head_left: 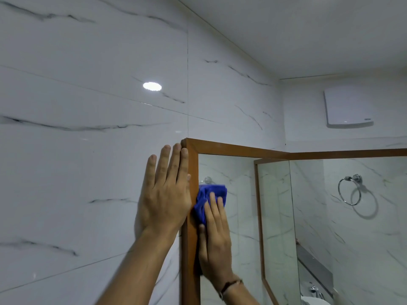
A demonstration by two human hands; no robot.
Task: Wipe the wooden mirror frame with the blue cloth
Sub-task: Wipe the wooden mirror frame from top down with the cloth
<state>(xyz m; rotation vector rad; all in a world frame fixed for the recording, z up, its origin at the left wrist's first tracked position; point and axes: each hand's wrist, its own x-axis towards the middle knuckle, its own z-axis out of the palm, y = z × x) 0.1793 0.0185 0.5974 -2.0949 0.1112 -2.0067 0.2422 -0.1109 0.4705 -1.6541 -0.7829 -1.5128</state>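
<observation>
White marble-look tiles point(92, 133) cover a bathroom wall, with a wooden mirror frame point(192, 164) mounted at centre right. The left hand point(166, 194) lies flat and open on the tile just left of the frame's upright, fingers straight, holding nothing. The right hand point(214, 241) presses a bunched blue cloth point(207, 194) with a flat palm against the frame's left upright, where wood meets glass, a little below the top left corner. Wiping appears under way on this upright; whether any part is already clean cannot be told, and the top rail running right seems still to do. On the far right wall hang a white box point(348, 106), its small label too blurred to read, and a chrome towel ring point(350, 190).
</observation>
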